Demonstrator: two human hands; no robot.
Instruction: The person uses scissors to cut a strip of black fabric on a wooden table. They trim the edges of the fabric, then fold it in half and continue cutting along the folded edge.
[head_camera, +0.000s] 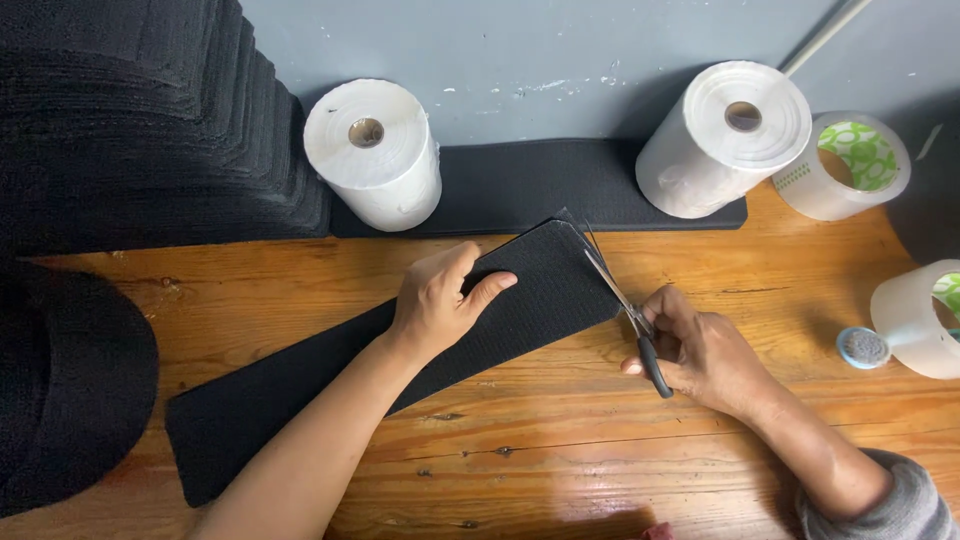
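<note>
My left hand (437, 300) presses flat on the black strip (390, 350), whose long axis runs from 8 to 2 o'clock across the wooden table (560, 440). My right hand (700, 350) grips the scissors (625, 310), blades pointing to 11 o'clock at the strip's far end.

A wooden tabletop (560, 470) of warm orange-brown planks fills the near part of the view, its grain running left to right, with dark knots and small nicks scattered across it. Its varnish gives a soft sheen under even light, and shadows fall faintly toward the near side. At the far edge the table meets a wall (560, 60) painted a dull blue-grey, flecked with small white chips and scuffs near the middle. At the far right a thin pale rod (825, 35) leans diagonally against the wall. The wall's right end lies in deeper shade than the rest.
</note>
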